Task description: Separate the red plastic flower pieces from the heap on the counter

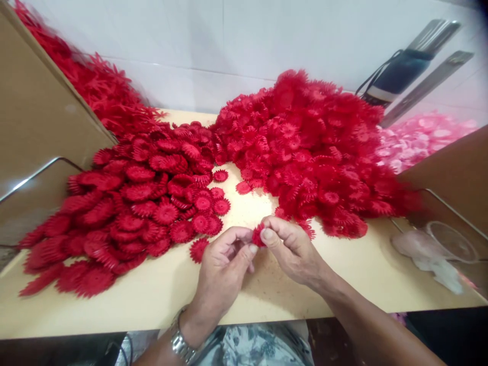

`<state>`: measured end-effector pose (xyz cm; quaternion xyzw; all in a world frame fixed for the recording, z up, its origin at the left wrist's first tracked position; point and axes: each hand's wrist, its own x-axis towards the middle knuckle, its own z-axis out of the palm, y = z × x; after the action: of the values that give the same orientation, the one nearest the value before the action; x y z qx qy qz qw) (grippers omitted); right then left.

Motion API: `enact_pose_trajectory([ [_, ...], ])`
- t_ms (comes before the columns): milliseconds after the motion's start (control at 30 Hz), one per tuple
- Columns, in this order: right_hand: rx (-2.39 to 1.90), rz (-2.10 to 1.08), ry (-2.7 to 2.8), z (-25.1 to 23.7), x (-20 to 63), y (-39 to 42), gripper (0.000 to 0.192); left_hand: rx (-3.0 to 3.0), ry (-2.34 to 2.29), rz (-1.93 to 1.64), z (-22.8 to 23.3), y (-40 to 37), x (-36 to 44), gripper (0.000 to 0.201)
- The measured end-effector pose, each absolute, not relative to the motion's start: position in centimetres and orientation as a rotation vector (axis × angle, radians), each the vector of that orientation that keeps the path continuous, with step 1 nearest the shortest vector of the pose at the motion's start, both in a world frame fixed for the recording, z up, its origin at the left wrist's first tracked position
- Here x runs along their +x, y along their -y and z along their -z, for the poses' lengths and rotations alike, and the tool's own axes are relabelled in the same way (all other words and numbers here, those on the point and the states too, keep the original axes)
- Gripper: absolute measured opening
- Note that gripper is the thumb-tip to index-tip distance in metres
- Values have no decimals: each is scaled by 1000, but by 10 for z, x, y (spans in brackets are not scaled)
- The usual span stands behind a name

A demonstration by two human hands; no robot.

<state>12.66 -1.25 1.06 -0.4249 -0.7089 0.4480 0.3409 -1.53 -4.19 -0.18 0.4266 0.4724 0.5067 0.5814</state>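
Between my two hands is a small red flower piece (pixel 258 235) with a fringed edge. The fingertips of my left hand (pixel 224 267) close on its left side, and a metal watch circles that wrist. My right hand (pixel 292 249) pinches the same piece from the right, thumb in front. Fingers cover much of the piece. A heap of red toothed discs (pixel 129 203) spreads to the left, with a single red disc (pixel 199 250) just beside my left hand. Behind my right hand rises a larger pile of red fringed pieces (pixel 305 147).
Cardboard panels (pixel 49 101) flank the pale table (pixel 362 274). Pink pieces (pixel 423 134) lie at the back right, near metal strips (pixel 430 84) and a dark bundle (pixel 400 71). A clear plastic cup (pixel 453 241) and crumpled plastic bag (pixel 427 256) rest at the right.
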Motion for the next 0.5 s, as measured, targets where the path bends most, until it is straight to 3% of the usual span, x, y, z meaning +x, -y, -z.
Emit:
enact_pose_trajectory([
  [200,-1107,-1103,1887,-11,124,15,26,1166,-1200,-1278,0,43,-15,5],
  [500,-1131,-576,2075,-17,113,23,23,1330,-1231,-1358,2,48,-20,9],
])
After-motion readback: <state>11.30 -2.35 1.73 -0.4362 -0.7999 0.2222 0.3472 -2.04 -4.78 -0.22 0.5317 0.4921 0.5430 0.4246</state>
